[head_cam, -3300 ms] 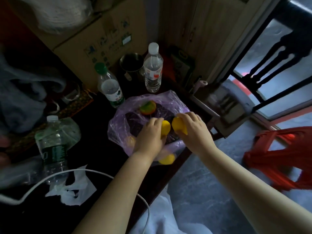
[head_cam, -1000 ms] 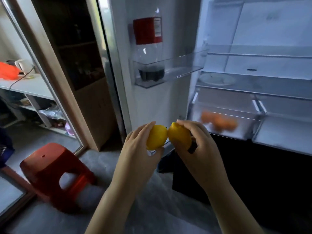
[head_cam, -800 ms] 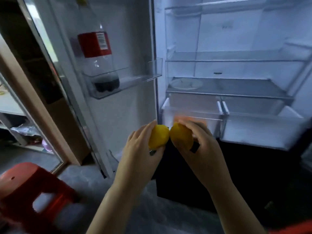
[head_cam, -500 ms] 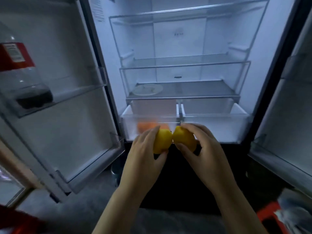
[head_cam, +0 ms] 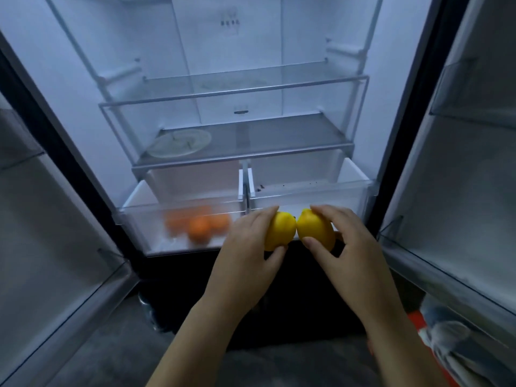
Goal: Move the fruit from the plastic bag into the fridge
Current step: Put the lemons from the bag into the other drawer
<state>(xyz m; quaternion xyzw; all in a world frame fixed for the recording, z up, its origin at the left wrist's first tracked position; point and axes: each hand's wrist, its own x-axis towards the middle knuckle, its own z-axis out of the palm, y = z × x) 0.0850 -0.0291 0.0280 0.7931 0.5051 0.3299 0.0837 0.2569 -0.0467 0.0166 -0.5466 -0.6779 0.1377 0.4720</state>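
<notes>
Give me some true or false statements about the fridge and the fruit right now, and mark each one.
1. The left hand grips a yellow fruit and the right hand grips a second yellow fruit. True.
2. Both yellow fruits already lie in a drawer. False: both are in the hands, in front of the right drawer.
3. The oranges lie in that right drawer. False: they lie in the left drawer.
4. A plate sits on the shelf above the drawers. True.
5. The fridge is closed. False: the left door and the right door stand open.
</notes>
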